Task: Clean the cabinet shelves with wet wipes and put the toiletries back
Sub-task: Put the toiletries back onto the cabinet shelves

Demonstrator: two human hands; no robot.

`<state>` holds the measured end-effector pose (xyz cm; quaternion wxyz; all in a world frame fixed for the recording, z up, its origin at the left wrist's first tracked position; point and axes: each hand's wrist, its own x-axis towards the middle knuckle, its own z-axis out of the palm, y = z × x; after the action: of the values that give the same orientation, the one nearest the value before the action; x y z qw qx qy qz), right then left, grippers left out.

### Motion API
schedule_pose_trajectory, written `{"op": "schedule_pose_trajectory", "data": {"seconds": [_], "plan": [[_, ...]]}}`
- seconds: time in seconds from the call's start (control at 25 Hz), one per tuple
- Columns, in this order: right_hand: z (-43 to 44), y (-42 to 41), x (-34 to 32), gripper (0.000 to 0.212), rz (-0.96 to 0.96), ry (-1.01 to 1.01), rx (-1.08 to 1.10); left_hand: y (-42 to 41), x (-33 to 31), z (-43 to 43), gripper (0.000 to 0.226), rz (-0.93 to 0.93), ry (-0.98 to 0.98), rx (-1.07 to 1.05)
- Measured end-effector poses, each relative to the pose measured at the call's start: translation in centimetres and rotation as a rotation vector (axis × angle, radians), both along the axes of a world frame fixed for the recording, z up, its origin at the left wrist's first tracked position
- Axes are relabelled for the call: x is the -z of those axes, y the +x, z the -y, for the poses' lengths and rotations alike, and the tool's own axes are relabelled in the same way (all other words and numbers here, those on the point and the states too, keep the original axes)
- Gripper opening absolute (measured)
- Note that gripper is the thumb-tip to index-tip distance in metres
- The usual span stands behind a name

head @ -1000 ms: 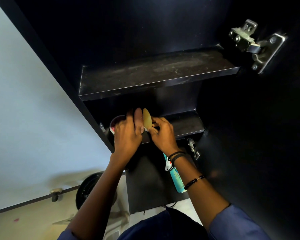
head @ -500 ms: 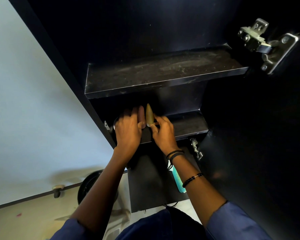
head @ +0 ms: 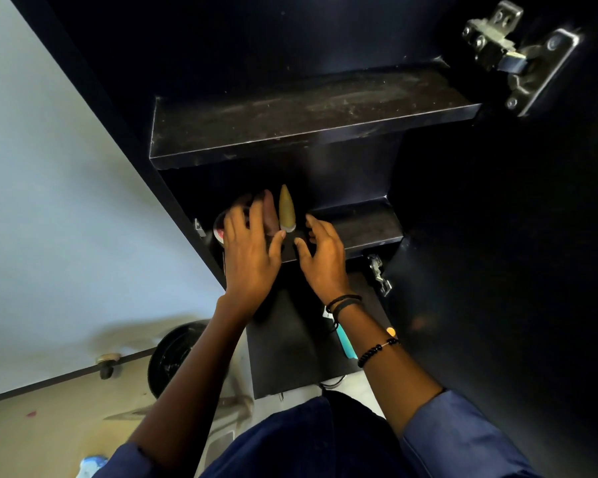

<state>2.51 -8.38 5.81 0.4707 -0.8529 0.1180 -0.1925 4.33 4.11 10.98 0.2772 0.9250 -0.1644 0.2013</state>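
Both hands are open at the lower shelf (head: 366,225), with an olive-yellow tube (head: 286,208) standing between them.

The tube stands cap-down with its long axis upright, just ahead of the gap between the two thumbs. The left hand (head: 251,257) is nearer, fingers spread and straight, its thumb just beside the cap and its fingers over a brownish tube (head: 270,215) and a round tin (head: 220,229). The right hand (head: 321,257), fingers loosely bent, holds nothing and sits just right of the tube, apart from it. Any steadying nudge would likely fall to the left thumb.

Left hand (head: 252,260): spread over round tin (head: 219,230).
Right hand (head: 323,263): loose, beside olive bottle (head: 286,210).
Lower shelf (head: 363,224): olive bottle upright, frame centre.
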Motion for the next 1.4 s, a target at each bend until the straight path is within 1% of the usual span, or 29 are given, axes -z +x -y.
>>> {"op": "schedule_pose_trajectory", "data": {"seconds": [0.08,0.16,0.24,0.28,0.36,0.44,0.52,0.56,0.64,0.72,0.84,0.96,1.12,1.24,1.4], "plan": [[0.1,-1.6,0.4,0.043,0.034,-0.053,0.024,-1.2,0.6,0.5,0.058,0.029,-0.085,0.024],[0.7,-3.2,1.0,0.033,0.077,-0.092,0.065,-2.9,1.6,1.3,0.053,0.041,-0.162,0.043],[1.5,-5.0,2.0,0.025,0.046,-0.068,0.12,-4.8,3.1,2.2,0.046,0.012,-0.214,0.059],[2.0,-5.9,2.9,0.024,-0.007,-0.048,0.151,-5.7,4.2,2.7,0.04,-0.04,-0.222,0.07],[3.0,-8.1,5.4,0.025,-0.151,-0.03,0.204,-7.5,7.3,3.2,0.033,-0.2,-0.162,0.13],[4.0,-10.1,8.3,0.033,-0.372,-0.039,0.199,-8.8,10.7,3.2,0.04,-0.419,-0.053,0.23],[4.6,-11.7,10.7,0.047,-0.642,-0.086,0.093,-9.7,13.4,3.0,0.049,-0.663,0.054,0.288],[4.7,-12.2,11.5,0.053,-0.744,-0.118,0.027,-10.0,14.4,2.9,0.054,-0.761,0.09,0.296],[4.8,-12.6,12.8,0.058,-0.874,-0.162,-0.071,-10.4,15.8,3.0,0.06,-0.901,0.102,0.283],[4.8,-12.3,13.4,0.058,-0.948,-0.201,-0.117,-10.4,16.7,3.2,0.062,-0.979,0.106,0.269],[5.3,-10.9,14.6,0.057,-1.018,-0.259,-0.119,-9.9,18.0,3.4,0.064,-1.032,0.12,0.26],[5.4,-10.0,15.9,0.064,-1.077,-0.306,-0.12,-9.4,18.9,3.8,0.065,-1.059,0.114,0.233],[5.5,-9.4,16.7,0.066,-1.079,-0.316,-0.078,-8.7,19.7,4.2,0.064,-1.091,0.117,0.211],[5.8,-8.9,17.0,0.067,-1.092,-0.391,-0.129,-8.5,20.0,4.3,0.065,-1.124,0.133,0.204],[6.2,-8.8,16.9,0.064,-1.119,-0.385,-0.099,-8.4,20.6,4.1,0.065,-1.143,0.172,0.221]]}}
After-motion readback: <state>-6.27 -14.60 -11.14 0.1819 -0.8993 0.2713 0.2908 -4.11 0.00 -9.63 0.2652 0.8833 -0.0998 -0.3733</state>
